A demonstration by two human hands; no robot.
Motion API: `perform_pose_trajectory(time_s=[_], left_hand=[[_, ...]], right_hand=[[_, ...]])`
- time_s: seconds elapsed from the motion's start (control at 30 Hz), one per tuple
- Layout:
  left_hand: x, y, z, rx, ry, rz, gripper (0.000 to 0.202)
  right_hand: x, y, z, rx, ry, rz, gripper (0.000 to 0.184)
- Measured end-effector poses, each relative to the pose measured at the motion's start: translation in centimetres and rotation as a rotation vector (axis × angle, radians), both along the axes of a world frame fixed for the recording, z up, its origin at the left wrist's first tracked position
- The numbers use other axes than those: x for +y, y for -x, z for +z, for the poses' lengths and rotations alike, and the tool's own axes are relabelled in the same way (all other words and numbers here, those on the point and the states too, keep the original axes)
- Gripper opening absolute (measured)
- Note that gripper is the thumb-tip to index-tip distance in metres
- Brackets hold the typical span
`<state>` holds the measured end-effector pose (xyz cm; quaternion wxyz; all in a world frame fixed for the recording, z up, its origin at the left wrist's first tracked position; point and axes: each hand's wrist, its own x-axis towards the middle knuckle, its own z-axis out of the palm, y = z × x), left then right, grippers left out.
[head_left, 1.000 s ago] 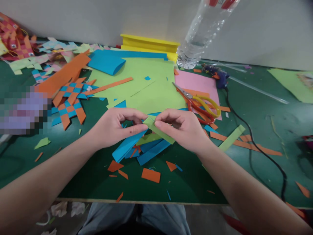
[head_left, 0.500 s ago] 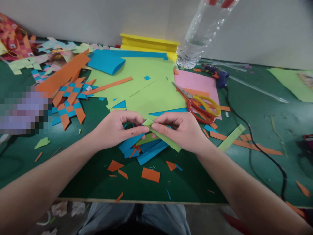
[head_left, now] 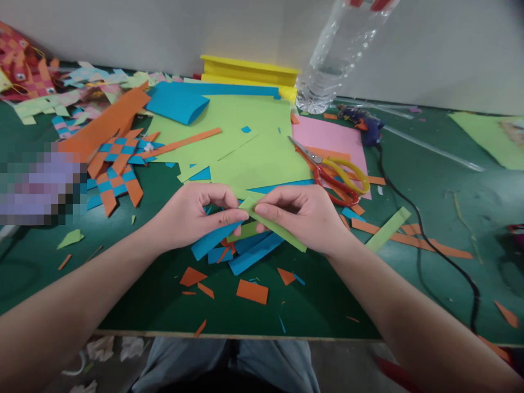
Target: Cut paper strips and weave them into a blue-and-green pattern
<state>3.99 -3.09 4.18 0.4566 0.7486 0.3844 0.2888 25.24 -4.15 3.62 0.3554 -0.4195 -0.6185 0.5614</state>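
In the head view, my left hand [head_left: 196, 215] is closed in a pinch on a blue paper strip [head_left: 210, 242], which slants down to the left below the thumb. My right hand [head_left: 298, 215] pinches a light green paper strip [head_left: 282, 230] between thumb and fingers. The strips come together between my fingertips; how they cross there is partly hidden. Under both hands lies a loose pile of blue strips [head_left: 256, 255] with some green and orange pieces. Red-and-yellow-handled scissors [head_left: 341, 177] rest open just beyond my right hand.
Light green sheets [head_left: 254, 147] lie ahead, with a plastic bottle [head_left: 325, 76] behind. Woven orange-and-blue paper [head_left: 117, 180] sits at left. A glue gun [head_left: 368, 128] trails a black cable [head_left: 426, 229] on the right. Orange scraps [head_left: 252, 292] dot the green table near its front edge.
The blue strip's lower end has shifted left and slightly down. The green strip's lower end has moved slightly right. Both hands stay nearly in place, still pinching.
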Motion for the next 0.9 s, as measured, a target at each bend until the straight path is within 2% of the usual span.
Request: perform_pose_trajectory(time_s=[0.17, 0.3, 0.5, 0.73, 0.9], left_hand=[[-0.09, 0.03, 0.07, 0.018, -0.002, -0.005, 0.026], [-0.15, 0.22, 0.18, 0.076, -0.084, -0.036, 0.029], [-0.19, 0.07, -0.08, 0.051, -0.091, -0.015, 0.017], [-0.03, 0.08, -0.15, 0.042, -0.052, 0.082, 0.02], [0.08, 0.17, -0.1, 0.049, -0.055, 0.154, 0.024]], right_hand=[[-0.05, -0.08, 0.06, -0.009, -0.004, 0.02, 0.024], [-0.1, -0.18, 0.26, -0.001, 0.025, 0.069, 0.019], [-0.17, -0.09, 0.26, -0.034, 0.061, 0.163, 0.019], [-0.05, -0.12, 0.05, -0.062, -0.018, 0.133, 0.014], [0.3, -0.28, 0.1, -0.096, -0.054, 0.076, 0.02]])
